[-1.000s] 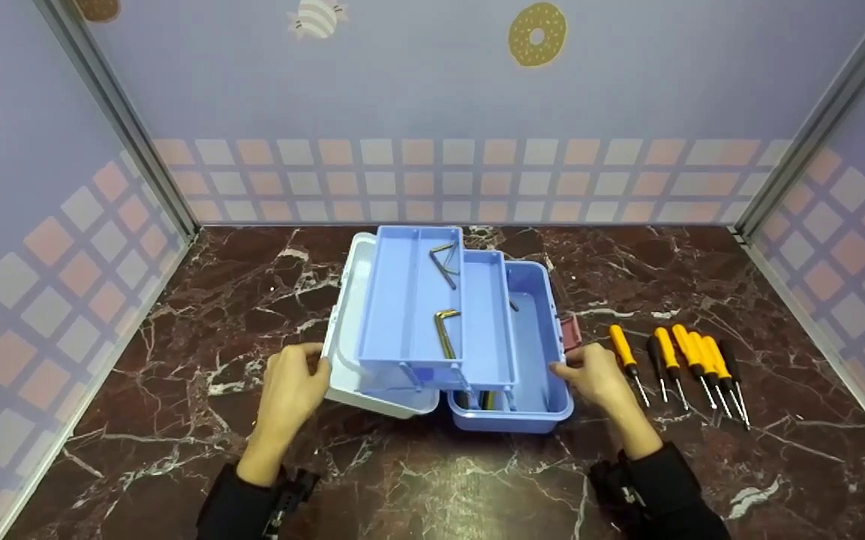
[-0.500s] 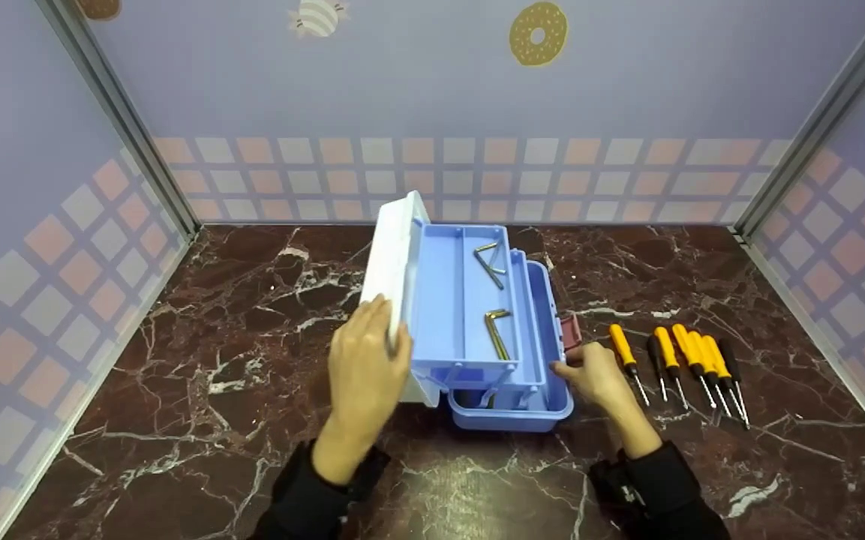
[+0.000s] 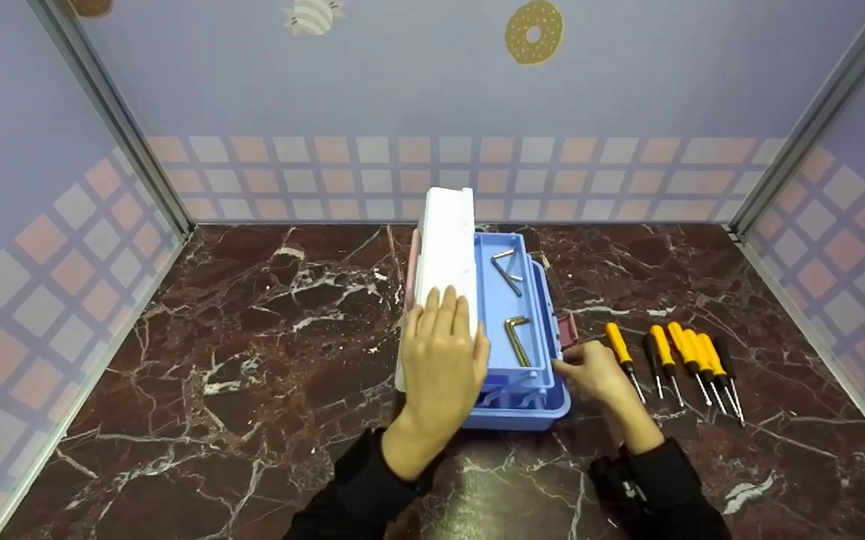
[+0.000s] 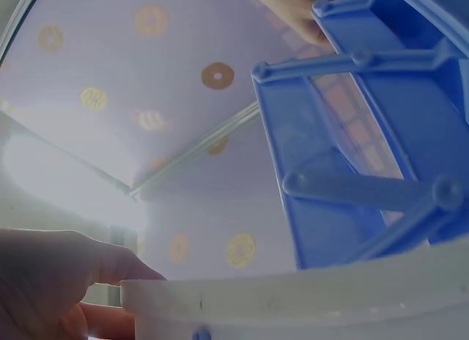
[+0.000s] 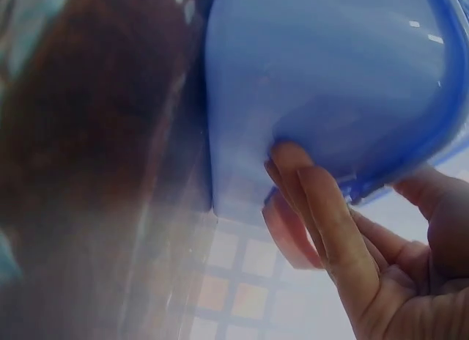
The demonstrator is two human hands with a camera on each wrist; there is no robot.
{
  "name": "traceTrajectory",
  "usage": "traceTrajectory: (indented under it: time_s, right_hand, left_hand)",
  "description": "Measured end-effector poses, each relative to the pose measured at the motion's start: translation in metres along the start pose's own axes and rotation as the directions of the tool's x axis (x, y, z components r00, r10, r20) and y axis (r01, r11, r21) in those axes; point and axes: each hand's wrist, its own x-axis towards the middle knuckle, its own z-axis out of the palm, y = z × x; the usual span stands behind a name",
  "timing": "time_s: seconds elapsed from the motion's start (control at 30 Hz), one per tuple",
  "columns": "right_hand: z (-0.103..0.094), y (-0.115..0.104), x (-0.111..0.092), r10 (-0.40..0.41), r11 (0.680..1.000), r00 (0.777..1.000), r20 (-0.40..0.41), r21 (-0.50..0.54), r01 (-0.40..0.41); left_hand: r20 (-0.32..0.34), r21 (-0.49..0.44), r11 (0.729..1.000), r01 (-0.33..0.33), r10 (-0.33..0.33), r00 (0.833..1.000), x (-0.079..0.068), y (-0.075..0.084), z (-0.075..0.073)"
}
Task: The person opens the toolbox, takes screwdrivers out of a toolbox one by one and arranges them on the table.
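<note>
A toolbox with a blue base and a raised white lid stands in the middle of the table. My left hand lies on the outside of the lid with straight fingers, its thumb along the lid's edge. My right hand holds the right rim of the base; in the right wrist view its fingers lie against the outer wall and the thumb reaches over the rim. Hex keys lie in the upper blue tray, partly covered by the lid. Blue hinge arms show in the left wrist view.
Several screwdrivers with yellow or black handles lie right of the toolbox. A red latch sticks out from the base's right side. Patterned panels wall the marble-look table at the back and sides.
The left hand has swung the white lid up and rightward, from lying open at the left to leaning over the trays. The trays have folded right and down. The right hand has stayed at the rim.
</note>
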Motion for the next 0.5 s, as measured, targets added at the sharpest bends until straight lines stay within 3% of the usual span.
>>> traceTrajectory:
  time_s: [0.07,0.17,0.23,0.3,0.5]
  right_hand:
    - [-0.007,-0.003,-0.001,0.055,0.994,0.998,0.043,0.087,-0.058]
    - [-0.022,-0.015,-0.003,0.069,0.986,0.997,0.023,0.151,-0.071]
    - [-0.034,-0.028,-0.005,0.030,0.989,0.999,-0.043,0.146,-0.024]
    - [-0.043,-0.044,-0.005,-0.058,0.989,0.993,-0.106,0.130,0.072]
    - [-0.054,-0.102,-0.007,-0.207,0.949,0.971,-0.120,0.217,0.229]
  left_hand:
    - [0.003,0.041,0.999,-0.018,0.018,1.000,0.000,0.005,0.002]
    - [0.015,0.096,0.994,-0.043,0.042,0.999,0.000,0.011,0.004]
    - [0.024,0.122,0.991,-0.054,0.052,0.998,0.001,0.015,0.005]
    - [0.037,0.139,0.988,-0.062,0.057,0.998,0.001,0.019,0.005]
    - [0.079,0.197,0.977,-0.086,0.071,0.994,0.000,0.029,0.008]
